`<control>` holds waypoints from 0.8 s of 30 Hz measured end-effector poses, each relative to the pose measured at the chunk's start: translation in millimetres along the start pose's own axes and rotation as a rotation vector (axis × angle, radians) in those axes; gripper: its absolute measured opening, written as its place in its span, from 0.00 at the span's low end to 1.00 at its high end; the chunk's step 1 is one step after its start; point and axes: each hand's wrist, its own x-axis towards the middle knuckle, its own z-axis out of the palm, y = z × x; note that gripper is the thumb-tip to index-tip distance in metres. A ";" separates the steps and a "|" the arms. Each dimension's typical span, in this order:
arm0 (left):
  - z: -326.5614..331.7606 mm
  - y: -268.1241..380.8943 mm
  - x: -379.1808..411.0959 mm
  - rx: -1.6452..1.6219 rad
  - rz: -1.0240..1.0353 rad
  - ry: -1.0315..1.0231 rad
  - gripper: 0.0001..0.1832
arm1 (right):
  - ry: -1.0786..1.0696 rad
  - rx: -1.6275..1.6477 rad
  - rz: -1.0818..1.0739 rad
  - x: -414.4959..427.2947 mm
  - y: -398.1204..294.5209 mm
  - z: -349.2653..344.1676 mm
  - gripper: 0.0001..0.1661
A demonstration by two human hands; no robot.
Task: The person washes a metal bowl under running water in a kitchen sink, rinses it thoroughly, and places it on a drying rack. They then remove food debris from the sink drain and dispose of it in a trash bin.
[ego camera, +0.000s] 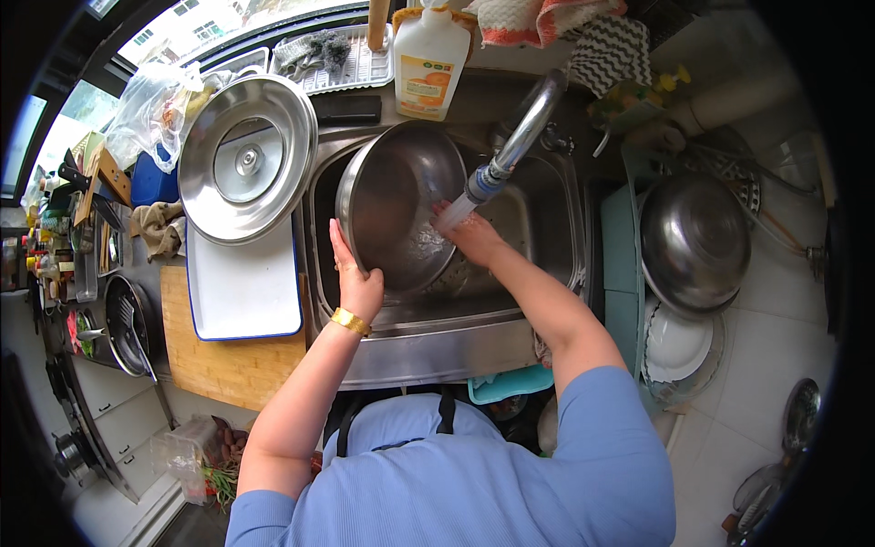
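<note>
A large stainless steel bowl (383,184) is tilted in the sink (540,225), its hollow facing right. My left hand (357,277) holds its near left side, fingers along the outside wall and thumb by the rim. Water runs from the chrome faucet (523,137) onto my right hand (470,232), which is at the bowl's right rim with its fingertips towards the inside. Splashing water blurs those fingers, so whether they grip anything is unclear. Some water (427,241) shimmers in the bowl's lower right.
Left of the sink, a steel lid (290,178) rests over a white blue-rimmed tray (246,294) on a wooden cutting board (198,342). A white bottle (427,61) stands behind the sink. At the right, a green dish rack (622,267) holds an upturned steel bowl (694,239) and plates (677,342).
</note>
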 end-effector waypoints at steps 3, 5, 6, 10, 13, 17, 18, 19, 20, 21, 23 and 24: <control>5.4 1.3 3.8 0.002 -0.011 0.021 0.55 | -0.265 0.306 -0.096 1.7 -57.5 -13.1 0.42; 7.2 -1.6 3.1 0.000 -0.016 0.026 0.55 | -0.143 0.961 -0.243 1.8 -60.9 -16.8 0.44; 7.3 -3.3 2.1 -0.002 -0.013 0.024 0.55 | -0.148 0.947 -0.248 1.9 -59.0 -16.6 0.45; 6.6 -7.7 -1.3 0.016 0.005 0.009 0.55 | -0.223 0.328 -0.028 3.3 -22.1 -8.2 0.48; 9.4 -7.9 -1.5 0.011 -0.022 0.014 0.55 | -0.148 0.181 0.023 4.3 -24.8 -5.3 0.47; 11.4 -9.4 2.1 0.039 -0.035 0.018 0.56 | -0.188 0.874 -0.275 5.7 -46.5 -9.8 0.48; 10.7 -9.8 2.2 0.005 -0.054 0.011 0.56 | -0.215 0.876 -0.263 6.9 -45.2 -11.6 0.49; 10.3 -10.2 2.1 -0.034 -0.093 0.003 0.56 | -0.283 0.598 -0.217 7.1 -41.6 -14.0 0.49; 10.2 -10.2 2.3 -0.014 -0.059 -0.004 0.56 | -0.318 0.505 -0.023 8.4 -35.8 -16.0 0.49; 10.2 -10.1 2.3 0.000 -0.046 -0.008 0.56 | -0.388 0.370 0.163 9.0 -29.3 -18.3 0.49; 10.8 -9.2 2.4 0.012 -0.033 -0.021 0.56 | -0.431 0.299 0.150 9.6 -27.9 -21.9 0.51; 11.7 -8.5 3.0 0.008 -0.031 -0.031 0.56 | -0.475 0.153 0.164 9.5 -30.9 -22.7 0.52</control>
